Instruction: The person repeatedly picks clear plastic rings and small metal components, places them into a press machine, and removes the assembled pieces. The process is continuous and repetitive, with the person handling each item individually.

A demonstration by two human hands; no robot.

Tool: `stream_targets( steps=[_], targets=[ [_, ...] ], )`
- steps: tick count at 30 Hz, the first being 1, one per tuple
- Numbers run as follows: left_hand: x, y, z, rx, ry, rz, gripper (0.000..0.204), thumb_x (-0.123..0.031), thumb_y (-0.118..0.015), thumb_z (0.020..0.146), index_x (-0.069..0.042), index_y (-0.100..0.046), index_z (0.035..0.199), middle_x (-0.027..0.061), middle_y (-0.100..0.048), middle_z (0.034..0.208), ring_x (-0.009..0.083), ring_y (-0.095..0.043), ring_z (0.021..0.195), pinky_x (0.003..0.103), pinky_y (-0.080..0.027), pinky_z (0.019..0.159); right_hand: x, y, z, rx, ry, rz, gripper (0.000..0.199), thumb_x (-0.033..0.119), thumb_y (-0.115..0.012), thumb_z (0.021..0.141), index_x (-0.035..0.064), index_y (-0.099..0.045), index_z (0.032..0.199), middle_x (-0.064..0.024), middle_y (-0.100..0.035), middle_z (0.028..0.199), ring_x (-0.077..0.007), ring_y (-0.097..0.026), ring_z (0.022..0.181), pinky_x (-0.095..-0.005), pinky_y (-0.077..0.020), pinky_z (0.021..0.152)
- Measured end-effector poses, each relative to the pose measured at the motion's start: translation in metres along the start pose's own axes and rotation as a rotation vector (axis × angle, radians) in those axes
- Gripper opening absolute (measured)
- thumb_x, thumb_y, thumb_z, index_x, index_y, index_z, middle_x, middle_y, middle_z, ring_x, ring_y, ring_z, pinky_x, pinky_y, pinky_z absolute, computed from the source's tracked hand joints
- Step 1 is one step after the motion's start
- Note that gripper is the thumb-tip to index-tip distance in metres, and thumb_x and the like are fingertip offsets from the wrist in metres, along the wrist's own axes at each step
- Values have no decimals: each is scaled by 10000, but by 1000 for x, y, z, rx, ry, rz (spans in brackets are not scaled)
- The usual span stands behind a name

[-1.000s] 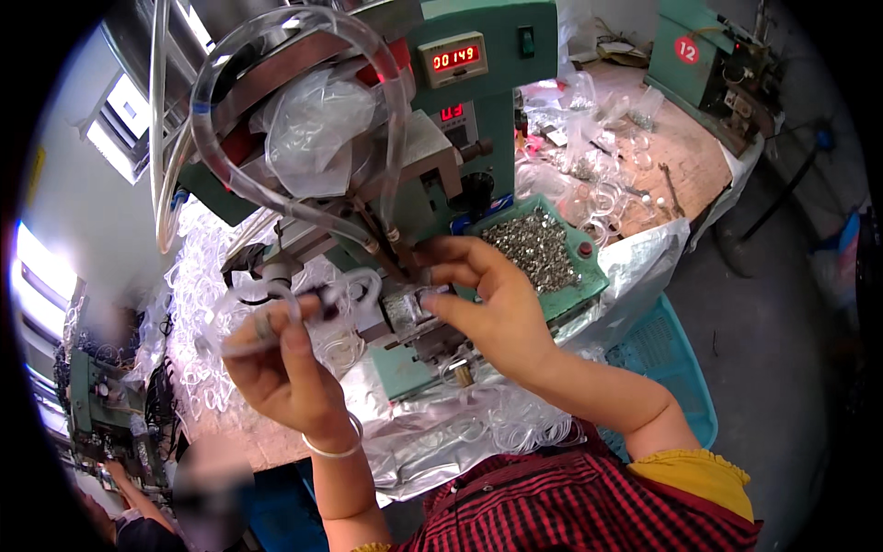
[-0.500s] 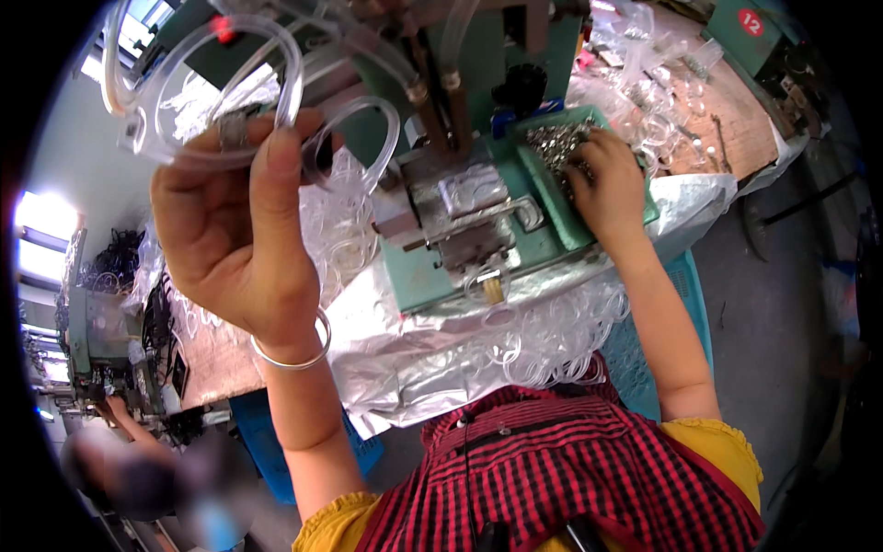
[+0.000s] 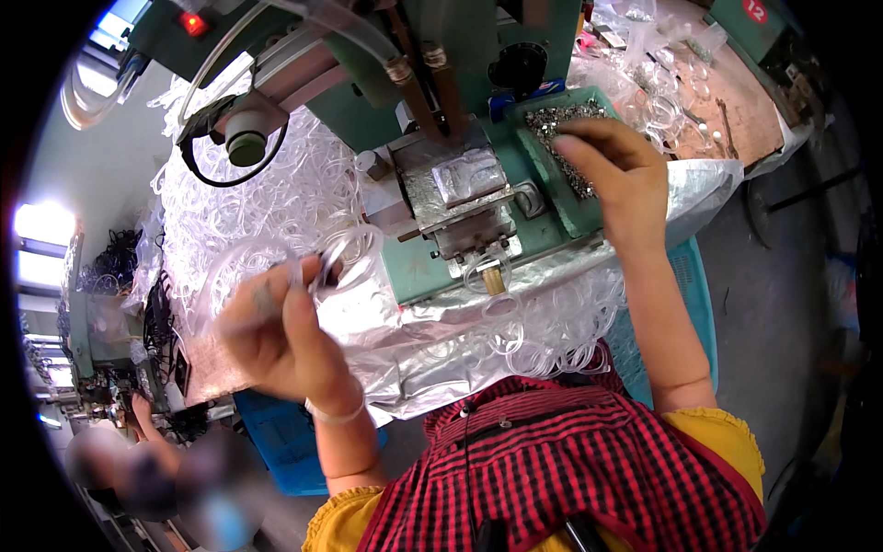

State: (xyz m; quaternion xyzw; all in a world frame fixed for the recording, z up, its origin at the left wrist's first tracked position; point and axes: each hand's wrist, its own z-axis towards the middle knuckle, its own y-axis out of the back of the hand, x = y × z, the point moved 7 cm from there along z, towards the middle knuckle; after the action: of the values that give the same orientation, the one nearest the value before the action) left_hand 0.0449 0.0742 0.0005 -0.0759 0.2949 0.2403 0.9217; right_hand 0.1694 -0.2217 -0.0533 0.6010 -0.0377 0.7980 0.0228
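Note:
My left hand (image 3: pixel 290 336), a little blurred, is closed on looped clear plastic tubing (image 3: pixel 357 250). A larger faint loop stands out on the left side of its fingers. It is over the near left part of the bench, left of the green press (image 3: pixel 460 189) with its metal block. My right hand (image 3: pixel 630 179) hovers at the green tray (image 3: pixel 589 221) of small silvery metal parts (image 3: pixel 552 118). Its thumb and forefinger are drawn together; whatever may be between them is too small to make out. A clear ring (image 3: pixel 480 276) hangs by a brass-coloured piece at the press's front.
A large heap of clear tubing rings (image 3: pixel 267 184) lies left of the press, and more rings (image 3: pixel 561 322) line the front edge. A black-handled lever or knob (image 3: pixel 246 147) juts out at upper left. Blue baskets (image 3: pixel 294 442) stand below. Another person works at far left.
My left hand has come down and toward me with the tubing, uncovering the ring heap and the knob. My right hand has lifted out of the metal parts, its fingers now drawn together.

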Motion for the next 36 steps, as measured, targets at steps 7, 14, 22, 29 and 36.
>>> stream_targets(
  steps=[7, 14, 22, 29, 36],
  targets=[
    [-20, -21, 32, -37, 9, -325, 142, -11, -521, 931, -15, -532, 1073, 121, -599, 965, 170, -635, 890, 331, -571, 678, 41, -67, -6, 151, 226, 40, 436, -4, -703, 767, -23, -560, 1178, -54, -636, 906, -99, -591, 892, -239, -459, 826],
    [-16, -46, 70, 11, 30, -160, 200, 34, -619, 881, -7, -502, 1038, 132, -637, 960, 218, -674, 858, 340, -562, 804, 41, -81, -8, 219, 194, 158, 650, -30, -719, 754, -38, -403, 1322, -59, -620, 943, -100, -576, 919, -239, -437, 869],
    [-18, -46, 71, 40, 59, -140, 197, 43, -611, 879, -5, -545, 1057, 117, -652, 962, 227, -679, 876, 334, -561, 783, 34, -84, -12, 185, -34, 439, 541, -23, -641, 788, -23, -440, 1290, -106, -645, 1027, -156, -589, 979, -285, -434, 898],
    [-54, -80, 19, 671, -468, 248, 243, 7, -710, 724, -40, -600, 935, 123, -689, 1006, 212, -662, 765, 312, -555, 682, 41, -36, -11, 312, 139, -103, 514, 48, -602, 808, 14, -498, 1310, -147, -605, 1217, -238, -600, 1117, -359, -440, 981],
    [-51, -123, -15, 667, -755, 297, 252, -37, -716, 715, -94, -522, 866, 76, -697, 998, 208, -634, 716, 338, -578, 668, -47, 85, 10, -249, 92, -253, 378, 40, -618, 836, 51, -573, 1212, -109, -656, 1074, -200, -623, 961, -318, -471, 876]
  ],
)
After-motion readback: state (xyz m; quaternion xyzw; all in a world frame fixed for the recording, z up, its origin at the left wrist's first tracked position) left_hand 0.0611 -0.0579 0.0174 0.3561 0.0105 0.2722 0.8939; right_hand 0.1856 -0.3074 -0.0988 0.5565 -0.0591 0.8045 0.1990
